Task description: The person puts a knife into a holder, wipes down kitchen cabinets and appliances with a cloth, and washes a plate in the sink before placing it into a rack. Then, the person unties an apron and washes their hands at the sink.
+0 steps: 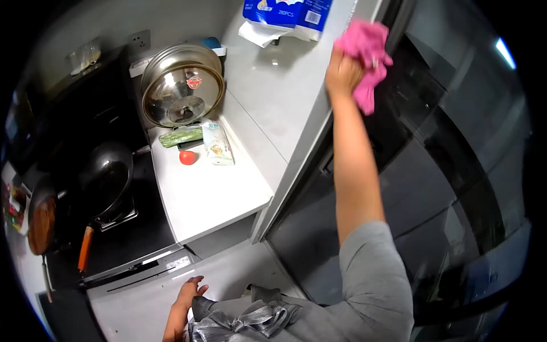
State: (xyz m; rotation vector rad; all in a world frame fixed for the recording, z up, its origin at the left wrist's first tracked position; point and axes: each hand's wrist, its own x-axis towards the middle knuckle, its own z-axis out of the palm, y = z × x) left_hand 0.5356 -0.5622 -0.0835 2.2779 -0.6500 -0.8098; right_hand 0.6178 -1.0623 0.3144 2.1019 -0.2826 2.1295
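Observation:
Raised high at the upper right, my right hand (344,73) is closed on a bunched pink cloth (371,48). The cloth lies against the frame (319,117) beside a dark glass door (364,194). Part of my palm and some fingertips are hidden by the cloth. Low in the view, my left hand (192,290) hangs near my waist with fingers loosely bent and apart, holding nothing. It is in front of the cabinet, below the counter edge.
On the white counter (208,191) are a tomato (187,157), wrapped green vegetables (180,136), a packet (217,145) and large pot lids (183,96). A wok (106,174) sits on the black stove (137,225). A blue tissue pack (288,12) hangs on the wall.

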